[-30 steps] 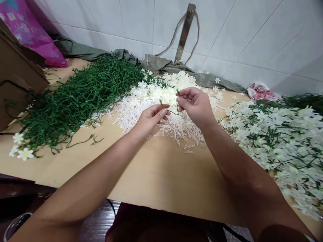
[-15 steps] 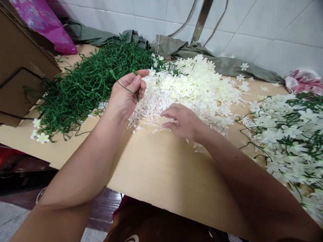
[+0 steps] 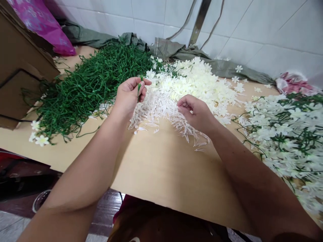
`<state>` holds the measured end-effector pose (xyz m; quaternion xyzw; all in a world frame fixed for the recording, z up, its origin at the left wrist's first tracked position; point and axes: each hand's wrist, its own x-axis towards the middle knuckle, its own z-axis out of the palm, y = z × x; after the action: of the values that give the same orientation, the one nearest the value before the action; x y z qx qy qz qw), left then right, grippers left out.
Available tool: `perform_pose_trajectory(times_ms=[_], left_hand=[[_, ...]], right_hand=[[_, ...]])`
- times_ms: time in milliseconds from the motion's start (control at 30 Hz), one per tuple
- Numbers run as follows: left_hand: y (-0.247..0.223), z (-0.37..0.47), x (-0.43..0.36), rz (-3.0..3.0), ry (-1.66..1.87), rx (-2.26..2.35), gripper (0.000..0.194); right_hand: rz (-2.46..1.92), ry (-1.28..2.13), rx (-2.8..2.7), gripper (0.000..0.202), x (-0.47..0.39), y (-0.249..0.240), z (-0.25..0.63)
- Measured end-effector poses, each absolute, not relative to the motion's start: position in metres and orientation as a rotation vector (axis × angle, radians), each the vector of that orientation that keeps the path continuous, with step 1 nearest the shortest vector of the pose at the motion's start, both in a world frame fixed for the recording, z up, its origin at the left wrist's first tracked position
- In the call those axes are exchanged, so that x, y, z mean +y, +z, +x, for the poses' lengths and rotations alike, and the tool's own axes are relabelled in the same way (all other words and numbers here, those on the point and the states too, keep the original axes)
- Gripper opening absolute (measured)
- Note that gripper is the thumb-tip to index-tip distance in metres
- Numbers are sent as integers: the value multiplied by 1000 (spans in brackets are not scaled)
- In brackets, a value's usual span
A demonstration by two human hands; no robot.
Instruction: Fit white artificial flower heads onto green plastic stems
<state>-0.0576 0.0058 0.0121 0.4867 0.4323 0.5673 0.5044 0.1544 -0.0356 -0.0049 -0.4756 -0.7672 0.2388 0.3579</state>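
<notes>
My left hand (image 3: 130, 94) pinches a green plastic flower stem (image 3: 139, 88) between thumb and fingers, just in front of a heap of green stems (image 3: 96, 80). Over the front of a pile of white artificial flowers (image 3: 186, 82), my right hand (image 3: 195, 112) has its fingertips drawn together. Whatever they grip, if anything, is too small to make out. Thin white stalks (image 3: 161, 104) lie between the two hands, along the near side of the flower pile.
At the right lies a mound of white flowers on green stems (image 3: 285, 131). A cardboard box (image 3: 22, 67) and a pink plastic bag (image 3: 47, 25) stand at the left. Grey-green cloth (image 3: 174, 50) runs along the tiled wall. The brown tabletop (image 3: 161, 168) ends near my body.
My right hand has moved right and its fingers have closed together. My left hand has turned slightly, and the green stem in it no longer shows as a long loop.
</notes>
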Motion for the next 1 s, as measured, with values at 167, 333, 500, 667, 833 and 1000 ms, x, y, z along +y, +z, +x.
perform_pose_trajectory(times_ms=[167, 333, 500, 667, 833, 1000], left_hand=[[6, -65, 13, 1062, 1441, 951, 16], [6, -65, 14, 1022, 1491, 947, 22], [6, -66, 14, 1027, 1520, 976, 22], [1, -63, 15, 1092, 1512, 1031, 18], [-5, -60, 17, 1166, 1488, 1051, 8], [-13, -53, 15, 1313, 1359, 1106, 11]], right_hand=[[-1288, 676, -1735, 11, -20, 2, 170], [-1453, 487, -1776, 14, 18, 19, 157], [-1535, 157, -2044, 13, 60, 24, 116], [-1559, -107, -2326, 28, 76, 11, 68], [-1492, -74, -2325, 14, 72, 6, 70], [-1431, 215, -2093, 12, 42, 16, 104]])
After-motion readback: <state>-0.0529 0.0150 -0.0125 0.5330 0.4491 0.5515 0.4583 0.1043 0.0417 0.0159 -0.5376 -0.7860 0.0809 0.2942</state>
